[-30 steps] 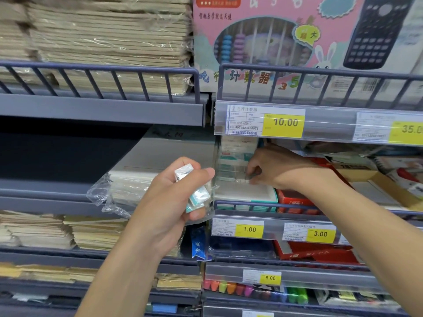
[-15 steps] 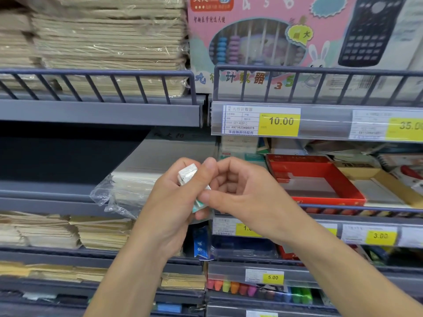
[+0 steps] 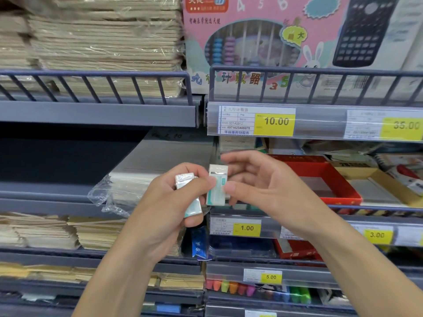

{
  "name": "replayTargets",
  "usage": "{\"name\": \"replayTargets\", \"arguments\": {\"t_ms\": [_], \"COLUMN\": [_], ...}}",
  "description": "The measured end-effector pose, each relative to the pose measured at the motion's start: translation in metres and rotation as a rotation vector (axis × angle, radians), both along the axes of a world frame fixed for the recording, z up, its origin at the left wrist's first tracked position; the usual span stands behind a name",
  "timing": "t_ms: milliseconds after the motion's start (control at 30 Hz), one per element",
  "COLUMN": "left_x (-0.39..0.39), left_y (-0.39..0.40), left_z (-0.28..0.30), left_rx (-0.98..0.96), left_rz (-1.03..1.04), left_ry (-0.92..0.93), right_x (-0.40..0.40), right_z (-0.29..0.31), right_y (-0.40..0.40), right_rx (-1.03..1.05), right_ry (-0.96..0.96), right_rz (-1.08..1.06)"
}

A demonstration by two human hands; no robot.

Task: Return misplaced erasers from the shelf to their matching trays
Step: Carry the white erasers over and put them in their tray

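Right hand now pinching second eraser, left hand half-hiding first eraser

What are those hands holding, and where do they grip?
Left hand grips a wrapped eraser round its middle; right hand pinches a second eraser by its sides.

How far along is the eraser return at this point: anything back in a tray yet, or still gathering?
Still gathering. The left hand grips one wrapped eraser, and a second eraser is pinched between the left thumb and the right hand. Neither is in a tray. The red tray on the shelf looks mostly bare. Left: placing both erasers; which tray matches cannot be told.
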State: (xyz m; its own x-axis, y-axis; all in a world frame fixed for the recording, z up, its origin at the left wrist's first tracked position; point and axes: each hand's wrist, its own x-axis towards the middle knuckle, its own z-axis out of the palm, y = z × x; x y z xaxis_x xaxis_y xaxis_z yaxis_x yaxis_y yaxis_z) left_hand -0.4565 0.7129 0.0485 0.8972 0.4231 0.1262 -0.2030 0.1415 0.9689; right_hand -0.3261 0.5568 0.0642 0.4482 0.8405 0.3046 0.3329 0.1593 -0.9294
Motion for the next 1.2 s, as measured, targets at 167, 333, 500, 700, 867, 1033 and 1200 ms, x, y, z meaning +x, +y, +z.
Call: {"name": "replayTargets", "arguments": {"t_ms": [167,333,500,700,867,1033,1200], "left_x": [0.002,0.003,0.000,-0.001,-0.001,-0.001,-0.002], "left_y": [-0.003,-0.002,0.007,0.011,0.013,0.013,0.013], "left_z": [0.002,0.002,0.001,-0.001,-0.002,-0.002,-0.001], "left_rx": [0.023,-0.025,-0.101,-0.174,-0.261,-0.237,-0.208], "left_rz": [-0.050,-0.010,0.074,0.069,0.038,0.005,0.019], "left_ry": [0.032,0.017,-0.007,-0.031,-0.064,-0.091,-0.075], "right_x": [0.006,0.012,0.040,0.062,0.065,0.061,0.061], "right_z": [0.010,0.019,0.026,0.017,0.011,0.005,-0.002], "right_y": [-0.006,-0.008,-0.015,0.007,0.031,0.049,0.055], "right_rx": [-0.060,-0.057,-0.261,-0.381,-0.477,-0.585,-0.723], "right_ry": [-0.369,-0.208,-0.292,-0.338,-0.479,-0.591,-0.685], "right_rz": [0.109,0.059,-0.273,-0.405,-0.383,-0.341,-0.358]}}
